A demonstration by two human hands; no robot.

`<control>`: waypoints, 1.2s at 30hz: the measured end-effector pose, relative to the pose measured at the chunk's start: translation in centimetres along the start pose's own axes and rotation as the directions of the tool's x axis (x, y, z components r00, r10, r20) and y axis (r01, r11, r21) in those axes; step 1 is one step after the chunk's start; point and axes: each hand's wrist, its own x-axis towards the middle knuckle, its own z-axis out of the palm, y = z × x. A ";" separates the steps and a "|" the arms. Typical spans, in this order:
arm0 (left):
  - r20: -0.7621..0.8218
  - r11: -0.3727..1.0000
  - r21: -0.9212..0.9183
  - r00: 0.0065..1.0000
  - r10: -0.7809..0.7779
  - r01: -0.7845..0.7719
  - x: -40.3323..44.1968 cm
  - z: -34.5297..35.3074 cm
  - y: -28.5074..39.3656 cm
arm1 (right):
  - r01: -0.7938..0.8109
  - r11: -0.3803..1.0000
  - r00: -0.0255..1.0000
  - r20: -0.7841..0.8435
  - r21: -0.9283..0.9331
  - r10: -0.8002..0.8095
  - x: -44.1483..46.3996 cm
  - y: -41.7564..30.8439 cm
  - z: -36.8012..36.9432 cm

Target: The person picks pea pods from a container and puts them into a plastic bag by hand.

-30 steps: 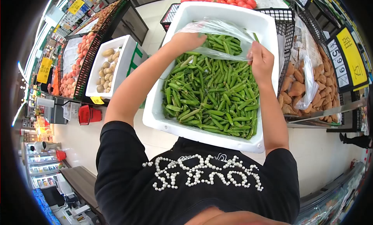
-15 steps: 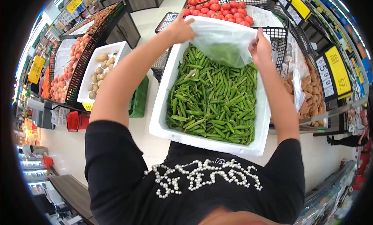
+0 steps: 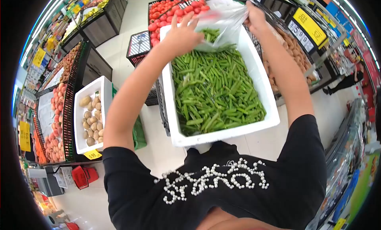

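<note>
A thin clear plastic bag (image 3: 226, 21) hangs over the far end of a white foam box (image 3: 226, 135), with some green pods inside it. The box holds a broad heap of green pea pods (image 3: 216, 91). My right hand (image 3: 255, 19) is closed on the bag's upper right edge. At the bag's left side, my left hand (image 3: 183, 34) has its fingers spread, near the box's far left corner. Whether its palm touches the bag cannot be made out.
Red tomatoes (image 3: 174, 13) lie beyond the box. On the left are a white box of potatoes (image 3: 92, 122), a green crate (image 3: 139, 134), peaches (image 3: 55, 130) and a red basket (image 3: 84, 176). Brown produce (image 3: 291, 51) and a price sign (image 3: 307, 27) stand on the right.
The bag has been drawn up and tilted to the right by my right hand. My left hand's fingers have spread. The view has shifted, bringing more of the left aisle in.
</note>
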 end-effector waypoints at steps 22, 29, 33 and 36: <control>0.181 0.577 -0.519 0.741 -0.647 0.631 -8.7 9.7 13.2 | 0.639 0.527 0.610 0.786 -0.560 0.095 -35.2 6.9 -13.1; -0.156 0.396 -0.817 0.499 -0.852 0.419 -2.4 6.5 9.6 | 0.610 0.433 0.709 0.701 -0.664 0.077 -35.9 6.6 -13.0; -0.136 0.304 -0.906 0.475 -0.869 0.296 -0.2 6.6 9.5 | 0.525 0.550 0.730 0.676 -0.649 0.100 -34.8 7.3 -12.7; -0.032 0.292 -0.887 0.583 -0.812 0.358 -1.2 10.6 10.2 | 0.494 0.657 0.613 0.764 -0.569 0.201 -33.4 6.3 -13.0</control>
